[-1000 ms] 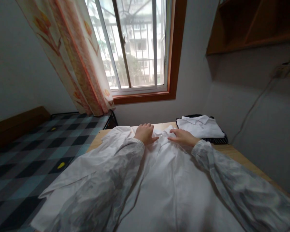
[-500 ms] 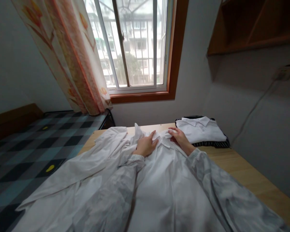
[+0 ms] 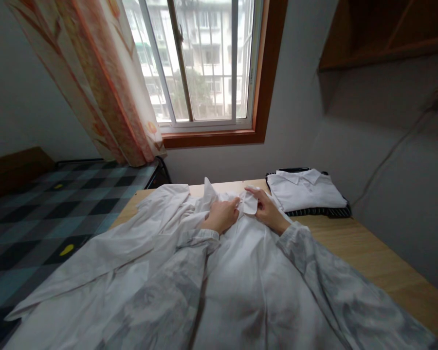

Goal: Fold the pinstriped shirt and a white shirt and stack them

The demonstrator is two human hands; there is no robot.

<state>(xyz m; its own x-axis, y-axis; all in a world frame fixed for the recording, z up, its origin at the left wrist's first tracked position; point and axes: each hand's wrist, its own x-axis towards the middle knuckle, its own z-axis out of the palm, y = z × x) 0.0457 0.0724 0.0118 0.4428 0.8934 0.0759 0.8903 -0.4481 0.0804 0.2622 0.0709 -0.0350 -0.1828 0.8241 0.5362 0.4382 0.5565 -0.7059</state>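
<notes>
A white shirt (image 3: 248, 287) lies spread front-up on a wooden table (image 3: 379, 265), its collar (image 3: 248, 203) at the far end. My left hand (image 3: 222, 215) is closed on the fabric at the left side of the collar. My right hand (image 3: 265, 209) pinches the right collar tip between thumb and fingers. Both hands sit close together at the neckline. My loose grey-white sleeves cover both forearms. One shirt sleeve (image 3: 131, 248) trails off the table to the left.
A folded white shirt (image 3: 306, 189) rests on a dark striped garment (image 3: 321, 212) at the table's far right. A bed with a checked cover (image 3: 44, 214) is on the left. Window (image 3: 200, 63) and curtain (image 3: 95, 82) lie ahead, a wooden shelf (image 3: 387, 34) upper right.
Both hands went from lying flat on the shirt near the collar to gripping it. The collar fabric has been lifted and bunched; the view has shifted slightly.
</notes>
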